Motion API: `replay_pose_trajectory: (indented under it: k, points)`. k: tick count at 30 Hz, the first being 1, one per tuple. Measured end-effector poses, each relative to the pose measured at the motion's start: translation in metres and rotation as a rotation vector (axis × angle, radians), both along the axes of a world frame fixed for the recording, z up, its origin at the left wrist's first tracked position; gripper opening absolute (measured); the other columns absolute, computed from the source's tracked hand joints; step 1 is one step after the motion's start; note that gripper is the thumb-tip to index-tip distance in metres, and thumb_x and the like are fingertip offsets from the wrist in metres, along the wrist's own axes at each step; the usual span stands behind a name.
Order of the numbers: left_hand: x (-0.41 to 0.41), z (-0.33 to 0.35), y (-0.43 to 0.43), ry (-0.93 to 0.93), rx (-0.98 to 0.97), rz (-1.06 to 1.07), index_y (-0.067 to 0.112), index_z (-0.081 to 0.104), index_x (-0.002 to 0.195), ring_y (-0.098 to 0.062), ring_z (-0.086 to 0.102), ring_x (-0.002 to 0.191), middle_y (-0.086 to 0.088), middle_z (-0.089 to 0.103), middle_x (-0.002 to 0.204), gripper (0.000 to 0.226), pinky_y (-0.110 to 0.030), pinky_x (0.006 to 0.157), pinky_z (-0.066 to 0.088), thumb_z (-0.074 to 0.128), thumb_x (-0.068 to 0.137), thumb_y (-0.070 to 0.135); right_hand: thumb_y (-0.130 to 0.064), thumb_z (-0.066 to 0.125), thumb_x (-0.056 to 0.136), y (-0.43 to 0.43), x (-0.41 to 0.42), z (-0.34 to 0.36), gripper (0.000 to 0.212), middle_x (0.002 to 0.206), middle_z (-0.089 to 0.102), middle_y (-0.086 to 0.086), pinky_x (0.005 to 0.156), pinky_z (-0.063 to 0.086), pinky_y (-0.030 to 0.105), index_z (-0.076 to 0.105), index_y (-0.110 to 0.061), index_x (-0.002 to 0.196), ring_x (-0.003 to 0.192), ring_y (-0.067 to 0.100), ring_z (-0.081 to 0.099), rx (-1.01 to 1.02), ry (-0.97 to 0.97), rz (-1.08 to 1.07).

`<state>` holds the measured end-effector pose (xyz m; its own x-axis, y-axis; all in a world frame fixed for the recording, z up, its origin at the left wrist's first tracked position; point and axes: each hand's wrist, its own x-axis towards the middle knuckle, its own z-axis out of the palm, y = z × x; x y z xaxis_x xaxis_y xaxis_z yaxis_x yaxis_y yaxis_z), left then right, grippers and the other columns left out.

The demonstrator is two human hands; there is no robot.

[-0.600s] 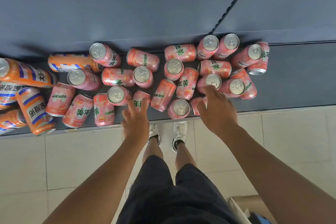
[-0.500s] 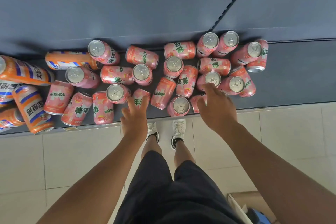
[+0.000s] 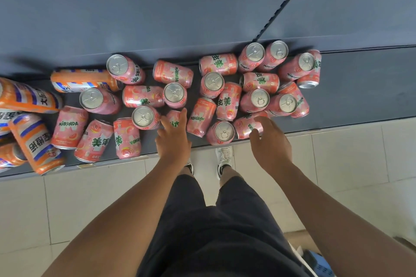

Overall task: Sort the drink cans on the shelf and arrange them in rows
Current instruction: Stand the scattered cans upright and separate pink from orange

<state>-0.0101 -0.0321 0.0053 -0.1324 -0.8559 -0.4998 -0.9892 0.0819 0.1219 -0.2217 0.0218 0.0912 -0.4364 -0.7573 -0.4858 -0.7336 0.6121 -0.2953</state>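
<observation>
Several pink Mirinda cans [image 3: 258,82] lie jumbled on the dark grey shelf [image 3: 360,96], some upright, some on their sides. Orange cans [image 3: 36,141] are heaped at the left end. My left hand [image 3: 173,141] reaches over the front edge, its straight spread fingers resting on a pink can [image 3: 174,122] that it mostly hides. My right hand [image 3: 271,144] holds the right end of a pink can lying on its side [image 3: 244,126], thumb at its near side and fingers over its top.
The shelf's back panel [image 3: 157,7] rises just behind the cans, with a slotted upright [image 3: 283,4] at the right. The shelf's right end holds no cans. Tiled floor [image 3: 349,159], my legs and shoes lie below. A blue object [image 3: 319,264] sits bottom right.
My right hand drew back from the upright cans to the lying can at the front edge. My left hand stayed on its can.
</observation>
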Motion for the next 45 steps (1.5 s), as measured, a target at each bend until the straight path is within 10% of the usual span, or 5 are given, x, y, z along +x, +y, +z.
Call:
replay_pose_trajectory:
  k: [12, 26, 32, 45]
  points:
    - [0.012, 0.004, 0.022, 0.423, -0.177, 0.208, 0.015, 0.037, 0.124, -0.045, 0.059, 0.109, -0.02, 0.035, 0.14, 0.075, -0.048, 0.085, 0.059, 0.087, 0.068, 0.009, -0.019, 0.062, 0.092, 0.014, -0.016, -0.047, 0.06, 0.158, 0.033, 0.007, 0.114, 0.033, 0.042, 0.038, -0.017, 0.147, 0.141, 0.031, 0.035, 0.094, 0.036, 0.531]
    - [0.013, 0.018, 0.018, 0.353, -0.166, 0.31, 0.016, 0.044, 0.135, -0.031, 0.046, 0.127, -0.013, 0.038, 0.143, 0.068, -0.041, 0.09, 0.054, 0.082, 0.079, 0.023, -0.013, 0.087, 0.06, -0.006, -0.037, -0.094, 0.08, 0.125, 0.058, 0.011, 0.102, 0.044, 0.043, 0.05, -0.01, 0.131, 0.111, 0.034, 0.054, -0.009, 0.335, 1.005]
    - [0.012, 0.031, 0.018, 0.317, -0.138, 0.293, 0.018, 0.043, 0.136, -0.034, 0.048, 0.128, -0.01, 0.032, 0.149, 0.062, -0.044, 0.086, 0.056, 0.077, 0.084, 0.016, -0.003, 0.084, 0.064, 0.01, -0.049, -0.08, 0.078, 0.121, 0.058, 0.018, 0.094, 0.05, 0.051, 0.044, -0.007, 0.131, 0.107, 0.039, 0.056, -0.342, 0.108, 0.854]
    - [0.015, 0.048, 0.015, 0.156, -0.1, 0.1, 0.018, 0.043, 0.138, -0.039, 0.048, 0.129, -0.014, 0.042, 0.144, 0.064, -0.052, 0.089, 0.054, 0.077, 0.083, 0.02, -0.026, 0.075, 0.086, 0.017, -0.052, -0.043, 0.06, 0.143, 0.036, -0.001, 0.079, 0.057, 0.04, 0.04, -0.02, 0.135, 0.109, 0.026, 0.057, -0.169, -0.167, 0.032]
